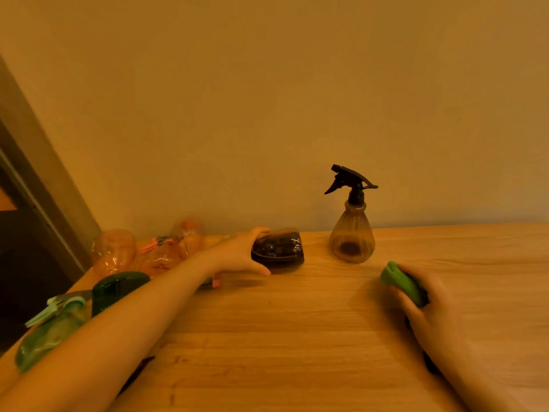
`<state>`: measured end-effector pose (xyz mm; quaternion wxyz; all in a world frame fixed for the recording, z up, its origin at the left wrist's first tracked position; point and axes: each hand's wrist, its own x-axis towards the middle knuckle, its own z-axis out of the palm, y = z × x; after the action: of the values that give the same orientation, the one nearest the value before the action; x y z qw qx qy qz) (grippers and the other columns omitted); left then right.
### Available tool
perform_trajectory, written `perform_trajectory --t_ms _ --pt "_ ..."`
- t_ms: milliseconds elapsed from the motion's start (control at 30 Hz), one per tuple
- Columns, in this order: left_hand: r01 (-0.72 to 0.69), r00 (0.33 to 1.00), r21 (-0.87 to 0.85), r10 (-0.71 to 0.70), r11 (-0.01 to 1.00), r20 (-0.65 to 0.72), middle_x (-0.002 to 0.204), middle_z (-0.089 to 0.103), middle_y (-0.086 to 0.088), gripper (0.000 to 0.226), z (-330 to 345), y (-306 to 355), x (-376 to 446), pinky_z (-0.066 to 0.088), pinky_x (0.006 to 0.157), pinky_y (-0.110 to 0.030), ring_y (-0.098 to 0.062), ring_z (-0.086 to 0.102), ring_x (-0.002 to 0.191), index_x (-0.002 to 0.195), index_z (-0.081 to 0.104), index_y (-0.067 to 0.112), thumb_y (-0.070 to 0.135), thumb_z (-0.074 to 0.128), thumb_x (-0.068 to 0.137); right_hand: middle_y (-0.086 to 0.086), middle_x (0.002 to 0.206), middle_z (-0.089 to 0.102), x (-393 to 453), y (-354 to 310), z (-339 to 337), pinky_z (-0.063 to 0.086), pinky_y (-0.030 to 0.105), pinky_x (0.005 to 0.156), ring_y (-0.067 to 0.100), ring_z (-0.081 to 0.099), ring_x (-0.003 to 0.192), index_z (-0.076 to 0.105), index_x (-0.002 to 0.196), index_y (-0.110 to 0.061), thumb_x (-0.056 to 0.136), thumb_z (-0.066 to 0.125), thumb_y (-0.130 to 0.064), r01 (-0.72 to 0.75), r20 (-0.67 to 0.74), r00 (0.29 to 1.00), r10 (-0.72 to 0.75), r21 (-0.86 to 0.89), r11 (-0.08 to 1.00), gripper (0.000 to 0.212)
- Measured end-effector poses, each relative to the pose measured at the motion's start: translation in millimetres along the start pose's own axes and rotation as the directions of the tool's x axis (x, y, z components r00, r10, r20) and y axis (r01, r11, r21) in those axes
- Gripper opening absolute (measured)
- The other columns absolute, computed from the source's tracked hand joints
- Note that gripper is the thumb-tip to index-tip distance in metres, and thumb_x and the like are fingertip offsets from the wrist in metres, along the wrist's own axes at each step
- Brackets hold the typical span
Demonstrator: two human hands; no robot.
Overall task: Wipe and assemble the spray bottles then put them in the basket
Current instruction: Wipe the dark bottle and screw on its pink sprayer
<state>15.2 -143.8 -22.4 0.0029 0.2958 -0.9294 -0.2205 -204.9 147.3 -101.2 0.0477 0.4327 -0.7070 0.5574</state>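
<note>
My left hand (pixel 242 254) grips a dark bottle body (pixel 279 251) that lies on its side on the wooden table (pixel 297 337), with no spray head on it. My right hand (pixel 427 304) is closed around a bunched green cloth (pixel 401 281) at the right, resting on the table. A smoky clear spray bottle (pixel 352 236) with a black trigger head (pixel 347 181) stands upright by the wall, between the two hands and apart from both.
Along the table's left edge lie several orange bottle bodies (pixel 116 251), a dark green bottle (pixel 118 288), a pale green bottle (pixel 50 337) and loose trigger heads (pixel 154 243). A wall runs behind the table. No basket is in view.
</note>
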Motion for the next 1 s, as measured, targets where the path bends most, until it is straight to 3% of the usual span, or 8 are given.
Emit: perform_trajectory --t_ms 67,167,300,367,567,767,900,1000 --pt "-0.009 0.999 0.058 0.01 0.998 -0.03 0.143 0.046 0.004 0.101 3 6 4 0.04 0.104 -0.039 -0.019 0.046 0.127 0.146 0.022 0.033 0.047 0.081 0.066 -0.002 0.104 0.062 -1 0 0 0.051 0.045 0.077 0.019 0.059 0.089 0.061 0.116 -0.021 0.076 0.071 0.006 0.018 0.003 1.0 -0.018 -0.018 1.0 0.049" --pt "-0.012 0.997 0.069 0.018 0.998 -0.076 0.14 0.05 0.004 0.092 4 13 10 0.042 0.1 -0.041 -0.02 0.05 0.124 0.144 0.026 0.034 0.044 0.079 0.07 -0.001 0.108 0.062 -3 -2 0 0.044 0.028 0.088 0.014 0.056 0.098 0.058 0.115 -0.025 0.075 0.071 0.007 0.037 0.004 0.999 -0.037 -0.031 0.999 0.053" --pt "-0.023 0.993 0.048 0.028 0.999 -0.119 0.134 0.055 0.006 0.082 6 15 6 0.047 0.094 -0.039 -0.018 0.054 0.117 0.138 0.036 0.034 0.04 0.081 0.069 0.003 0.108 0.063 -3 0 -1 0.05 0.045 0.082 0.023 0.059 0.095 0.062 0.117 -0.016 0.079 0.07 -0.002 0.002 -0.007 1.0 -0.003 -0.04 0.999 0.042" --pt "-0.04 0.994 0.013 0.041 0.999 -0.101 0.134 0.055 0.007 0.081 6 15 -1 0.048 0.095 -0.039 -0.017 0.054 0.117 0.137 0.037 0.035 0.039 0.081 0.069 0.004 0.108 0.062 -3 0 -1 0.05 0.045 0.079 0.024 0.059 0.092 0.061 0.118 -0.017 0.079 0.068 -0.007 -0.003 -0.014 1.0 0.003 -0.045 0.999 0.04" --pt "-0.124 0.99 0.038 0.126 0.991 -0.056 0.134 0.054 0.009 0.082 12 21 -35 0.046 0.096 -0.035 -0.013 0.052 0.118 0.138 0.037 0.038 0.039 0.081 0.069 0.003 0.108 0.062 -3 1 0 0.051 0.051 0.076 0.027 0.06 0.089 0.059 0.119 -0.02 0.078 0.069 0.005 -0.008 -0.003 1.0 0.008 -0.049 0.999 0.049" --pt "-0.165 0.986 -0.022 0.165 0.986 0.0 0.132 0.056 0.011 0.081 21 28 -70 0.045 0.099 -0.035 -0.009 0.052 0.118 0.136 0.037 0.042 0.037 0.081 0.069 0.007 0.112 0.061 -4 -7 1 0.046 0.042 0.088 0.023 0.056 0.102 0.059 0.12 -0.013 0.075 0.07 0.01 0.053 0.029 0.998 -0.051 -0.076 0.996 0.052" --pt "-0.188 0.982 -0.024 0.188 0.982 0.011 0.133 0.054 0.012 0.082 27 29 -84 0.046 0.098 -0.039 -0.009 0.051 0.119 0.135 0.033 0.049 0.041 0.08 0.069 0.002 0.111 0.06 -12 -18 9 0.045 0.033 0.085 0.017 0.057 0.101 0.057 0.12 -0.021 0.077 0.071 0.008 0.063 0.06 0.996 -0.061 -0.03 0.998 0.053" --pt "-0.194 0.98 -0.015 0.195 0.981 0.031 0.136 0.05 0.013 0.084 27 31 -93 0.044 0.099 -0.038 -0.008 0.048 0.121 0.137 0.027 0.053 0.04 0.079 0.072 -0.004 0.108 0.062 -21 -29 26 0.049 0.038 0.08 0.015 0.059 0.094 0.059 0.118 -0.022 0.079 0.07 0.004 0.069 0.098 0.993 -0.072 0.034 0.997 0.048"
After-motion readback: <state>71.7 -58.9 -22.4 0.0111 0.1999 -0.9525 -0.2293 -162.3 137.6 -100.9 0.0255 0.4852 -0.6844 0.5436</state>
